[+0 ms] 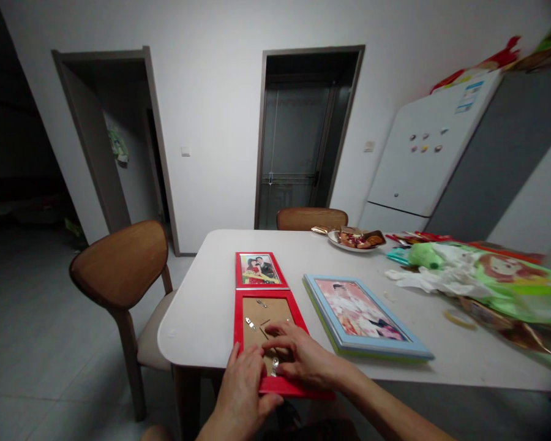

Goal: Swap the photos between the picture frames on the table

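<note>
A red picture frame (pixel 298 318) lies face down by the near table edge, its brown backing board (pixel 252 337) showing. Small metal clips (pixel 250 323) sit along the backing. My left hand (pixel 243 389) grips the frame's near left corner, fingers on its side and thumb by the lower edge. Over the backing's lower part is my right hand (pixel 300 354), fingers bent and apart; its thumb is beside a metal clip (pixel 275 366) at the bottom. Touching the far end of this frame, a second red frame (pixel 239 269) lies face up with a photo of two people.
Blue-edged picture frames (pixel 371 346) are stacked to the right. Farther back stands a plate (pixel 349 246) of packaged food. Crumpled wrappers and green bags (pixel 509 288) cover the right side, near a tape roll (pixel 459 320). Wooden chairs (pixel 123 263) stand left and behind the white table (pixel 197 306).
</note>
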The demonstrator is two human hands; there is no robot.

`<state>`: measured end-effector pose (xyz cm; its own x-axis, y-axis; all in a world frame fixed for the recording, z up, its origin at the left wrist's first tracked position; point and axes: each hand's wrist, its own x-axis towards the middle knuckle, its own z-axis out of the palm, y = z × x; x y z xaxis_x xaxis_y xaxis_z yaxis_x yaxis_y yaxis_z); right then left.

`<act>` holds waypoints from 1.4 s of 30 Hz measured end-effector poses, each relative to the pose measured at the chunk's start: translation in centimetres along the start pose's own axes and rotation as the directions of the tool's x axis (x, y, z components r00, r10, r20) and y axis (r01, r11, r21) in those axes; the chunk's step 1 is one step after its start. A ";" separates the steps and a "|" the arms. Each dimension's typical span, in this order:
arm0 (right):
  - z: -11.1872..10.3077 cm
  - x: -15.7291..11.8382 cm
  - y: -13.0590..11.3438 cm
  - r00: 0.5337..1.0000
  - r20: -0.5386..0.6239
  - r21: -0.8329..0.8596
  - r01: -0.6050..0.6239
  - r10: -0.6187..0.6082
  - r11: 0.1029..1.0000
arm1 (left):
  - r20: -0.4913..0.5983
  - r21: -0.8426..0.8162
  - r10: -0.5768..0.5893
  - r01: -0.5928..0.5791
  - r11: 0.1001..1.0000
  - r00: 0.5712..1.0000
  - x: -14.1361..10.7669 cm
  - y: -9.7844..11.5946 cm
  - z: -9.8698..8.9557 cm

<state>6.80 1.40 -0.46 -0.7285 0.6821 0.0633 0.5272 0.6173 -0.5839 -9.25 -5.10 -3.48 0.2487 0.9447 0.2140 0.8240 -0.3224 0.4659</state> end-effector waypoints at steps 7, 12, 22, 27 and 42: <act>1.1 0.7 -0.2 0.984 -0.176 -0.023 -0.021 0.017 1.000 | -0.023 0.013 0.010 -0.010 1.000 1.000 -0.1 -0.3 0.3; 1.3 1.0 0.3 0.943 -0.297 -0.136 -0.194 0.147 0.971 | -0.044 0.012 0.036 -0.035 0.999 0.998 -0.1 -0.6 0.6; 1.1 1.9 0.3 0.900 -0.370 -0.079 -0.280 0.232 0.957 | -0.110 -0.103 -0.008 -0.004 0.995 0.994 -0.3 -0.9 1.1; -0.4 1.9 -0.5 0.887 -0.430 -0.106 -0.234 0.168 0.967 | -0.237 -0.453 -0.165 0.041 0.890 0.957 0.7 -0.4 -0.2; -1.1 0.4 2.4 0.855 -0.429 -0.170 -0.393 0.291 0.904 | -0.046 -0.882 -0.594 0.247 0.401 0.803 -0.4 -9.8 -7.8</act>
<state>8.27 3.59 -0.99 -0.2821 0.9312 0.2308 0.8371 0.3564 -0.4150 -21.40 -2.82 -1.46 -0.3136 0.9473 -0.0658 -0.0570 0.0504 0.9971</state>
